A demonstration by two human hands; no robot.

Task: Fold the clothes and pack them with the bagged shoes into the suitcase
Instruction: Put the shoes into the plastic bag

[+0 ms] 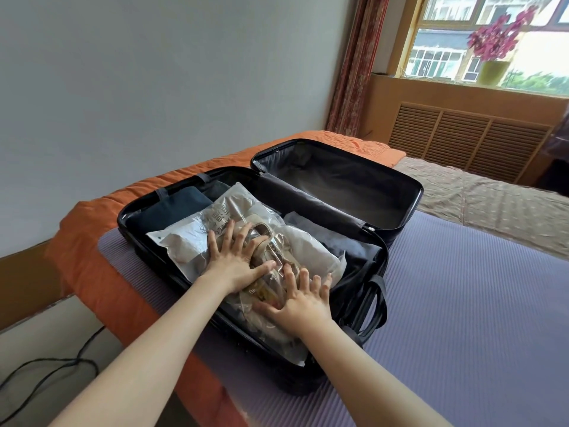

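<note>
A black suitcase (397,192) lies open on the bed, its empty lid half to the right. In the near half lies a clear plastic bag (184,241) with tan shoes inside, on top of dark folded clothes (172,208). More dark clothing (345,245) shows to the right of the bag. My left hand (234,260) presses flat on the bag with fingers spread. My right hand (304,298) presses flat on the bag's near part, fingers spread too.
The suitcase sits on a purple mat (462,318) over an orange bedspread (92,241). A grey wall stands behind. A window with a vase of flowers (495,57) is at the back right. A black cable (46,371) lies on the floor at the left.
</note>
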